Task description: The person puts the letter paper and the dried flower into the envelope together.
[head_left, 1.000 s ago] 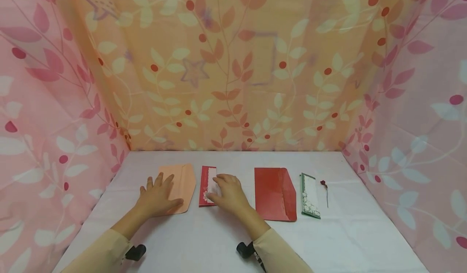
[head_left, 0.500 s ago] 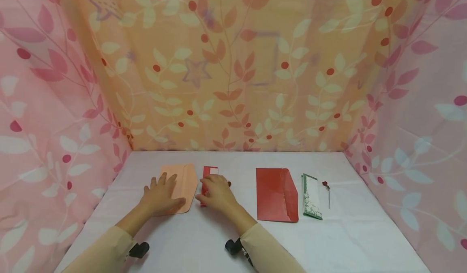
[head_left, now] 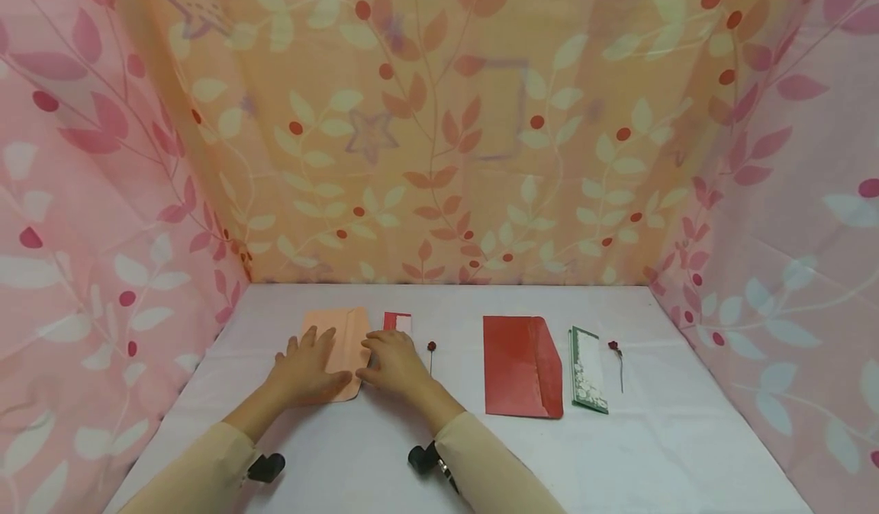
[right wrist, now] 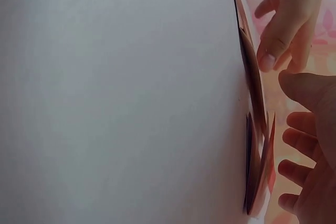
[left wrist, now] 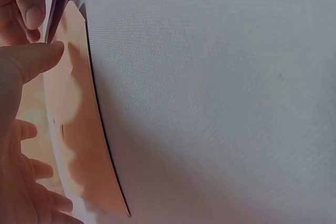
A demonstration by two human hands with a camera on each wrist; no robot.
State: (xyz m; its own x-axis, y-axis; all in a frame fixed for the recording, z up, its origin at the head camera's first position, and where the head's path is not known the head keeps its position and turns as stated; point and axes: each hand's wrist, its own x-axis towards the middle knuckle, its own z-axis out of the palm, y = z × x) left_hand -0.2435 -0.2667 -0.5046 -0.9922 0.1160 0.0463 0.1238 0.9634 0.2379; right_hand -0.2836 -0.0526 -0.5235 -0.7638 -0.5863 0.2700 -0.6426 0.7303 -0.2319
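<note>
The peach envelope [head_left: 349,331] lies flat on the left of the table, its flap toward the right. My left hand [head_left: 309,365] is over it with spread fingers; the left wrist view shows the thumb [left wrist: 42,59] above the paper. At the flap side is my right hand [head_left: 394,365], its fingers loosely bent, with nothing seen in them. It partly hides a red card [head_left: 397,322] with a white panel, whose top end shows behind the fingers. In the right wrist view, the right fingers [right wrist: 296,171] stand apart from the paper edges.
Just right of the red card lies a small dark red flower [head_left: 431,345] on a thin stem. Farther right are a red envelope [head_left: 511,365], a green-edged card [head_left: 588,369] and another stemmed flower [head_left: 613,345]. Patterned curtains [head_left: 439,155] enclose the table's back and sides.
My right hand has moved left from the red card's right side to the peach envelope's flap, uncovering the small flower. My left hand stays over the envelope.
</note>
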